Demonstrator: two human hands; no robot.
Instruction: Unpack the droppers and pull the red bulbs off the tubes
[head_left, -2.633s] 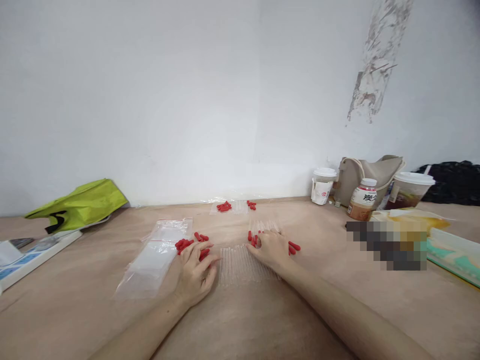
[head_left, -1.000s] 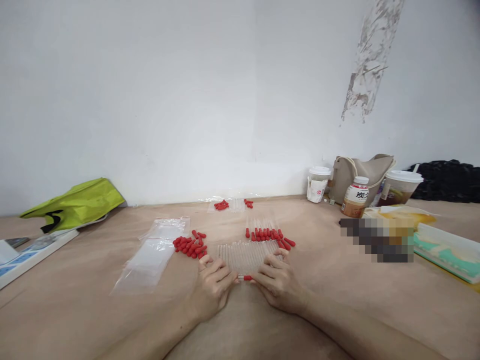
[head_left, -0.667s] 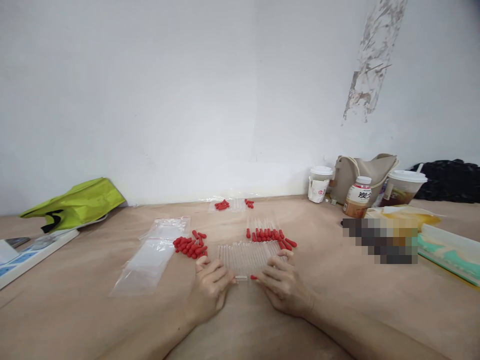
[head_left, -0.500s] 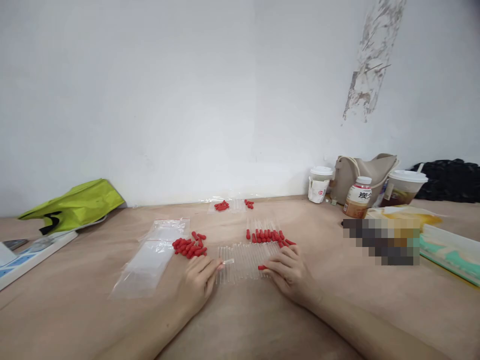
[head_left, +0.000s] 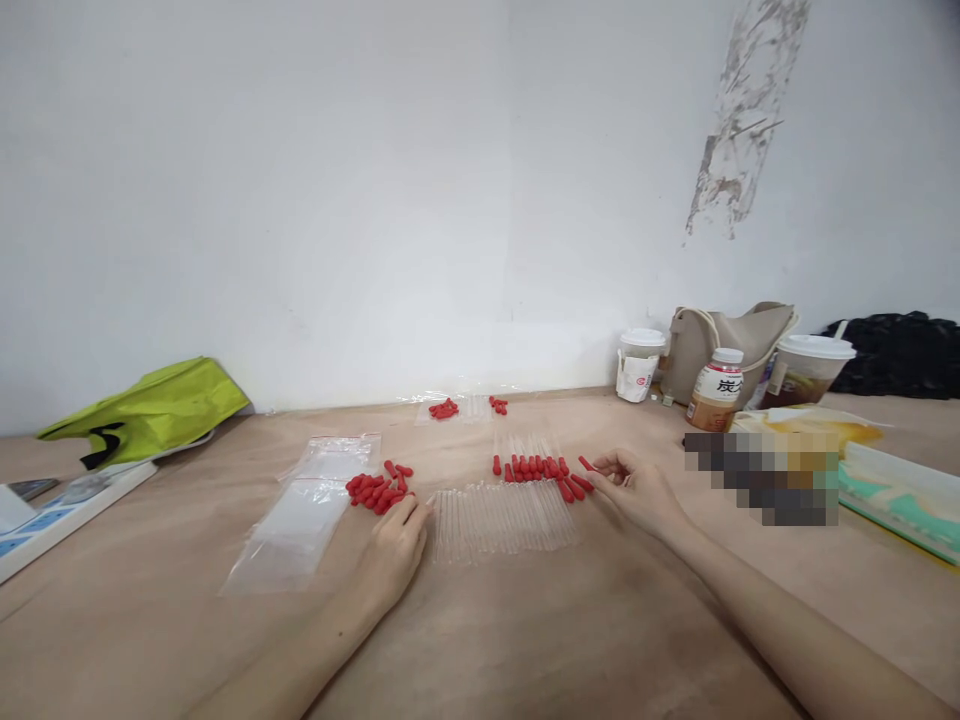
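Observation:
A row of clear thin tubes (head_left: 502, 515) lies flat on the brown table (head_left: 525, 640) in front of me. My left hand (head_left: 390, 550) rests at the row's left end, fingers curled together and touching a pile of loose red caps (head_left: 375, 490); what they hold is hidden. My right hand (head_left: 637, 488) is at the right end of a row of red-capped tubes (head_left: 536, 468). It pinches one red-capped tube (head_left: 588, 465) between thumb and fingers, just above the table.
Clear zip bags (head_left: 307, 510) lie left of the caps. More red caps (head_left: 446, 408) sit by the wall. A green bag (head_left: 150, 405) is at the far left. Cups (head_left: 810, 370), a bottle (head_left: 716, 390) and a beige bag (head_left: 727, 345) stand at the right.
Both hands met at the near edge of the clear tubes with a red-capped tube, then parted. My right hand carried it right to the capped row; my left moved to the caps.

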